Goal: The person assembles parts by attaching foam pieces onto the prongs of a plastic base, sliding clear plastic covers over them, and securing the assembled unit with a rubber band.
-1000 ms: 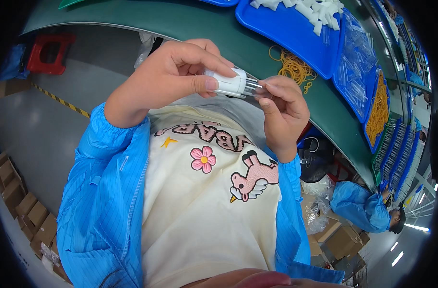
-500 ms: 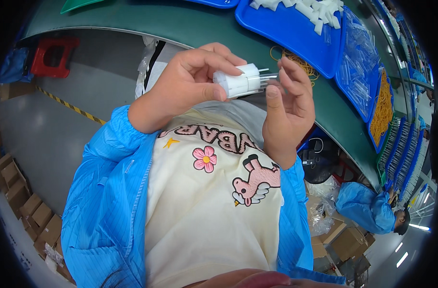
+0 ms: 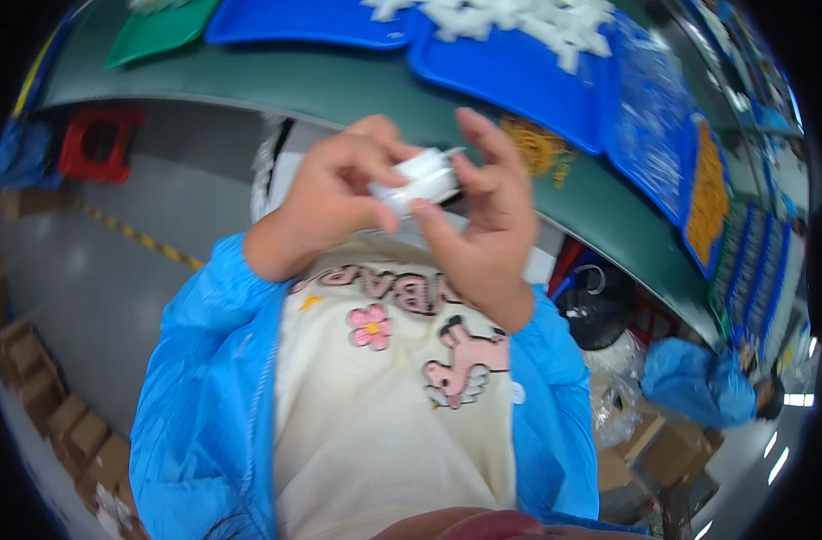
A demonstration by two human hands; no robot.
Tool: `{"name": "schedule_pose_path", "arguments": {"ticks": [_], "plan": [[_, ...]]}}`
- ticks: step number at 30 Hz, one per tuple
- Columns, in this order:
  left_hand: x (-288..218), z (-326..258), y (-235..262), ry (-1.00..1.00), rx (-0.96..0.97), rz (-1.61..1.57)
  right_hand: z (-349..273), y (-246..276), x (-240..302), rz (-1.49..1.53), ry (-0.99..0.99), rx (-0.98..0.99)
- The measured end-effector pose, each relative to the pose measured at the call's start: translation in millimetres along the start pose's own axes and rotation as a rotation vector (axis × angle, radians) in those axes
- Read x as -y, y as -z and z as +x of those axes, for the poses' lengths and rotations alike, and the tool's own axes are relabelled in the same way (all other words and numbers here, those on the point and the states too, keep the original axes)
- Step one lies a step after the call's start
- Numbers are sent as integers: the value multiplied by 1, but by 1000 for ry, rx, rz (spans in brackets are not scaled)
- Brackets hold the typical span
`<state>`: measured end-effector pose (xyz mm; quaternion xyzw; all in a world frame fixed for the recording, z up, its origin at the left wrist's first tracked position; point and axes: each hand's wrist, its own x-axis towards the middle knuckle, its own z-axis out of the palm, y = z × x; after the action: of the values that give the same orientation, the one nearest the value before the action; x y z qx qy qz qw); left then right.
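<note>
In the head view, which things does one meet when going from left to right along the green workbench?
Green tray → first blue tray → second blue tray holding white parts → yellow rubber bands → tray of orange parts.

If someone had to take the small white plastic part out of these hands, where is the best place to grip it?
Probably by the bare upper end of the white plastic part, coming from the bench side. The left hand wraps its near end and the right hand pinches it from below and the right, so only the top edge is free.
</note>
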<state>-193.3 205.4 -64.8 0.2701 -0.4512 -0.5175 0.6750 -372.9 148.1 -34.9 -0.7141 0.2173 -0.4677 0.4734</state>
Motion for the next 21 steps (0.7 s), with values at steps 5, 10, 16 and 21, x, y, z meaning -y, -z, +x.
{"name": "schedule_pose_path", "arguments": {"ticks": [5, 10, 16, 21], "plan": [[-5, -1, -1, -1, -36, 4, 12, 7, 6, -60, -3, 71], [-22, 1, -6, 185, -208, -61, 51, 75, 5, -654, 173, -219], [-29, 8, 1, 162, -415, -40, 70, 196, -23, -1229, -209, -196], [-36, 5, 0, 149, -269, -64, 86, 194, -30, -1222, -375, -43]]}}
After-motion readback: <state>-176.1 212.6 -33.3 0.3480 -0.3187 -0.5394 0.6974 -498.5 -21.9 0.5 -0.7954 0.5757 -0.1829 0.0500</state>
